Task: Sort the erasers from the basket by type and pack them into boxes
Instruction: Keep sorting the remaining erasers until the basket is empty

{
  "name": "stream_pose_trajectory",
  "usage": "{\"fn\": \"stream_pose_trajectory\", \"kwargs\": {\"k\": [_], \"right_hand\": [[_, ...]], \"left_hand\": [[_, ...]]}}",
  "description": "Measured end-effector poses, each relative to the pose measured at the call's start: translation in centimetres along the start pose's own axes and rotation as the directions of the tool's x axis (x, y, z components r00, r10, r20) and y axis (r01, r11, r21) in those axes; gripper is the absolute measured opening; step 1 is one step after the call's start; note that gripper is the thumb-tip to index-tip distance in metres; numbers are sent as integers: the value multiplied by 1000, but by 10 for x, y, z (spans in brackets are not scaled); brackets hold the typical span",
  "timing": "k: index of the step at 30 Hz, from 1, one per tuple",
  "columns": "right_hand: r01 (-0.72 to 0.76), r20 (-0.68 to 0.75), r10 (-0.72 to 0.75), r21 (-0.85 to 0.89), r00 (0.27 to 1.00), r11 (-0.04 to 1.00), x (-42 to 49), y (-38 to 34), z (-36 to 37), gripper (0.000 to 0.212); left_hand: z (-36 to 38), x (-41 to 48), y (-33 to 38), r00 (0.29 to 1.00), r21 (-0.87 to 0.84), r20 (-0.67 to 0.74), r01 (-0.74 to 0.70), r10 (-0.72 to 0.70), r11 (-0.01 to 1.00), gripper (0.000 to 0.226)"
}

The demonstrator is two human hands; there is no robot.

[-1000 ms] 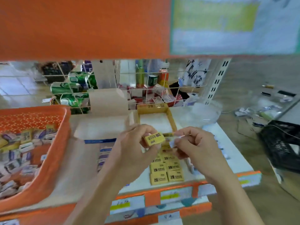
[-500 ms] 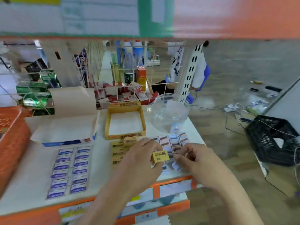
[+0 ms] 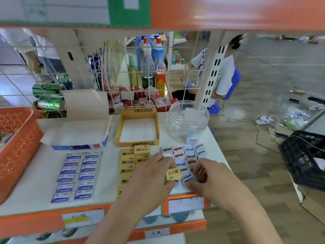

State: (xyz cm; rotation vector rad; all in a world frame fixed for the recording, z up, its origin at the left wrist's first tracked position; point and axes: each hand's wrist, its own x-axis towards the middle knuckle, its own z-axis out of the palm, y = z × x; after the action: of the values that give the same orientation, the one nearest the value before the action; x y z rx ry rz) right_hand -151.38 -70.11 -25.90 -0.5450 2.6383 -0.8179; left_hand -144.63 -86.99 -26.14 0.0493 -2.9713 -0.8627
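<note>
Our left hand (image 3: 151, 176) pinches one yellow eraser (image 3: 173, 174) between thumb and fingertips, lifted just off the shelf (image 3: 35, 199). It hangs over the seam between the yellow rows (image 3: 127, 162) and the pastel erasers (image 3: 186, 155). The coming move turns on this: the yellow rows lie to the left of the held eraser, partly under our own wrist, and the left hand is the nearer one. The eraser's long axis runs roughly left to right, slightly tilted, much as the laid ones run, so we judge little turning is needed. Its "2B" reads upside down to us, while the rows read upright. Our right hand (image 3: 212, 176) is curled down over a pale blue eraser (image 3: 189, 178) at the near edge of the pastel group; we cannot tell whether it grips or only presses. Behind the rows stands the open yellow box (image 3: 139, 131), marked "2B" on front and back. The blue erasers (image 3: 77, 175) read "ERASER". The price tags on the shelf edge are too blurred to read. The basket (image 3: 15, 143) sits far left.
</note>
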Motion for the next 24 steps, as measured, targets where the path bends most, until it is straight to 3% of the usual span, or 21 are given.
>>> {"fn": "stream_pose_trajectory", "kwargs": {"k": [7,13,24], "right_hand": [[95,51,-99,76,994,993,-2,-2,0,18],[70,70,-76,87,995,994,-4,1,-2,27],[92,-3,-92,115,996,989,-8,0,-4,23]], "left_hand": [[0,-5,2,999,2,-35,29,-29,1000,25],[-1,-8,5,998,44,-53,44,-42,998,25],[-2,-8,5,996,40,-72,64,-61,997,27]]}}
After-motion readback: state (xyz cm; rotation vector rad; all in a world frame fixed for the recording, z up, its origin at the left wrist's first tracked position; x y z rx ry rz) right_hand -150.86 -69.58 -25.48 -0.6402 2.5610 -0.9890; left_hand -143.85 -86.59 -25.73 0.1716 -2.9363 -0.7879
